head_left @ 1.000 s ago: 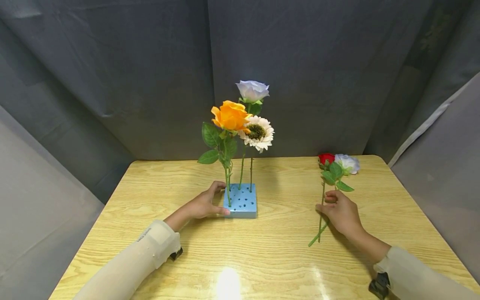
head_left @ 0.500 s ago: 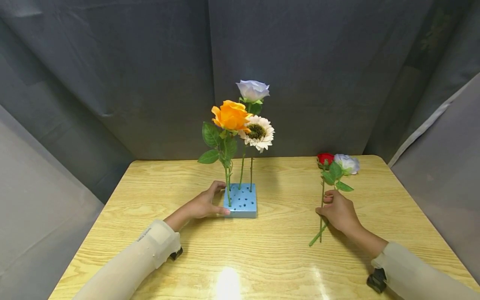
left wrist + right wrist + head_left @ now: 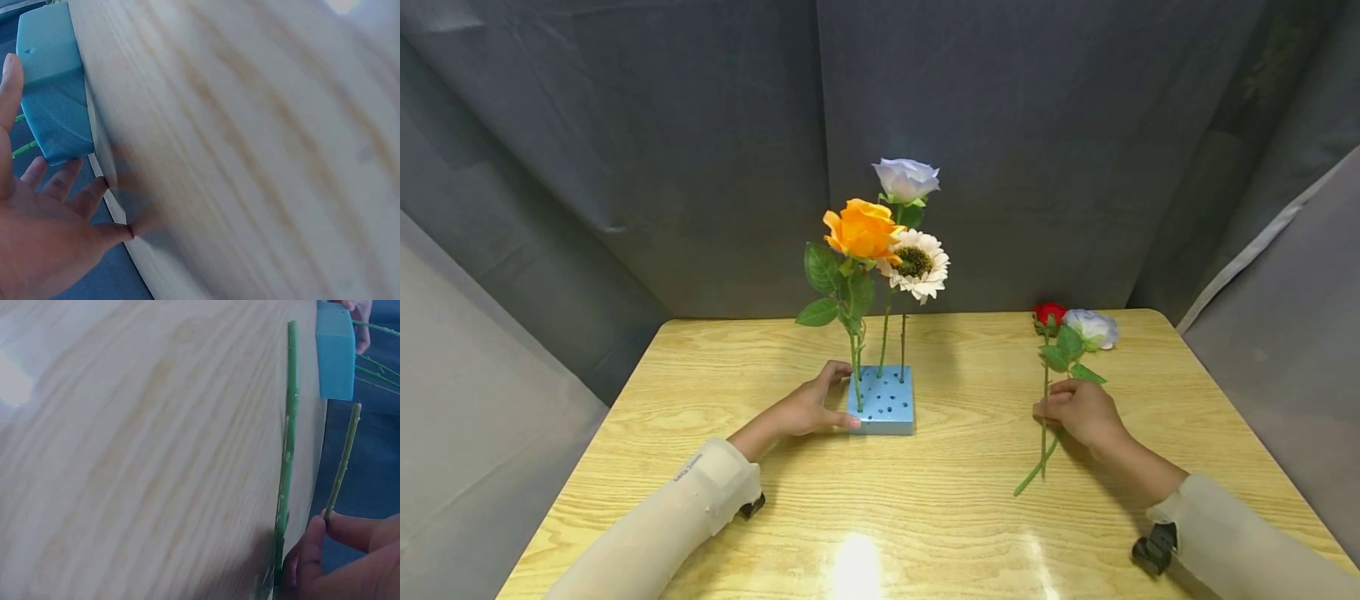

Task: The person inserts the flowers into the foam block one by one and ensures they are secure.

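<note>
My left hand (image 3: 805,407) holds the near-left side of a light blue foam block (image 3: 883,427), thumb at the front and fingers behind. Pierced with small holes, the block carries an upright orange rose (image 3: 861,231), a pale lavender rose (image 3: 906,180) and a cream sunflower-like bloom (image 3: 916,267). On the right, my right hand (image 3: 1084,415) pinches the thin stem of a red rose (image 3: 1049,313); in the right wrist view this stem (image 3: 344,464) shows between thumb and fingertips, off the wood. A second pale lavender rose (image 3: 1092,328) lies beside it, its green stem (image 3: 287,437) under the hand.
The wooden table (image 3: 760,533) runs back to a dark grey curtain (image 3: 700,167), with grey cloth at both sides. Leaves of the lying lavender rose overlap close to the red rose's stem. A gap of tabletop separates the block from the right hand.
The red rose has shifted slightly left and up with my right hand, its stem end rising. The lavender rose beside it has turned a little. My left hand and the block stay put.
</note>
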Available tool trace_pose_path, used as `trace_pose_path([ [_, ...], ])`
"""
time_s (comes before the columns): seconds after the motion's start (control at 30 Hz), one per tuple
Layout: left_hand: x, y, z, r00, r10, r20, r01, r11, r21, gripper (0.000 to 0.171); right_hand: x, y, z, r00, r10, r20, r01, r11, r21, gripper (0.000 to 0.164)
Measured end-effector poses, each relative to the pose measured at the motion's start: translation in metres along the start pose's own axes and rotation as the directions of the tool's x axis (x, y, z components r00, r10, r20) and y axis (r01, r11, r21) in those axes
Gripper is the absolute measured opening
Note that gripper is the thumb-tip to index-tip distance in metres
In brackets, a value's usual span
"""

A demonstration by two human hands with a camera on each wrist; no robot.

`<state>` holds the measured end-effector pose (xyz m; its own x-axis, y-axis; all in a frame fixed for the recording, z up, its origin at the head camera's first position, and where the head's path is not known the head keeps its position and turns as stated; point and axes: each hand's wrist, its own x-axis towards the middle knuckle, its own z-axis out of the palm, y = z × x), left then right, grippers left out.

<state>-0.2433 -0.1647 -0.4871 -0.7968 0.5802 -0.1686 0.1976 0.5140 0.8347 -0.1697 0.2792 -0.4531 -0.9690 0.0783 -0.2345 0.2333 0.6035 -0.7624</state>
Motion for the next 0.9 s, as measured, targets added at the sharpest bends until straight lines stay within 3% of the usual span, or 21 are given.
trace_pose_path([
  [0.17, 0.0, 0.0, 0.0, 1.0, -0.004, -0.002, 0.004, 1.0, 0.009, 0.094, 0.0, -0.004, -0.001, 0.998, 0.031, 0.045, -0.037, 0.988, 0.15, 0.057],
  [0.43, 0.0, 0.001, 0.0, 1.0, -0.007, -0.001, 0.007, 1.0, 0.01, 0.095, 0.003, -0.004, 0.003, 0.996, 0.065, 0.069, -0.08, 0.966, 0.244, 0.054],
  [0.63, -0.001, 0.002, 0.0, 1.0, -0.008, -0.005, 0.008, 1.0, 0.012, 0.095, 0.004, -0.005, 0.007, 0.994, 0.083, 0.076, -0.105, 0.931, 0.349, 0.044],
  [0.9, -0.001, 0.001, -0.001, 1.0, 0.003, -0.003, -0.003, 1.0, 0.014, 0.094, 0.005, -0.01, 0.01, 0.994, 0.088, 0.066, -0.107, 0.911, 0.399, 0.037],
])
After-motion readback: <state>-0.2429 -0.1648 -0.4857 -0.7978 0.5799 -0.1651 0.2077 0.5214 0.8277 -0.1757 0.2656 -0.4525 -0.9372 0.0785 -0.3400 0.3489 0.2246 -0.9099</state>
